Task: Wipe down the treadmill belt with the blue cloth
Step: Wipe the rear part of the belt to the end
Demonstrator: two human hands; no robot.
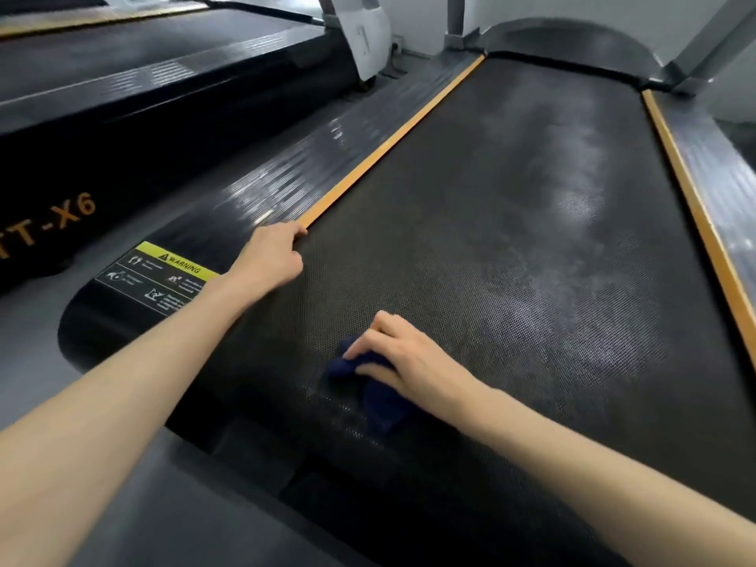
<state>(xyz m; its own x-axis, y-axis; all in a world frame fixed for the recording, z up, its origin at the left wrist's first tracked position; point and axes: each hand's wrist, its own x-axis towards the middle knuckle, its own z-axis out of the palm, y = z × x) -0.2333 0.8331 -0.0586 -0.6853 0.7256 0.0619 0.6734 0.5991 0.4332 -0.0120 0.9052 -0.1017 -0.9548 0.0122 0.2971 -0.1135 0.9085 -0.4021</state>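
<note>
Our right hand presses the blue cloth onto the belt. Its fingers are curled over the wadded fabric and grasp it. The cloth lies near the belt's near end, left of centre, with a dark fold trailing out under the wrist towards the rear edge.

Our left hand rests at the belt's left edge, with a fingertip touching the near end of the left orange strip. Its fingers are curled, but we cannot tell whether they grip anything.

Ahead of the cloth the belt runs open to the hood at the far end. Pale, hazy smears run down its middle and right side. The right orange strip borders the other edge, well apart from the cloth.

Outside the left strip lies the ribbed side rail, with a yellow warning label at its near end. A second treadmill stands beyond it on the left.
</note>
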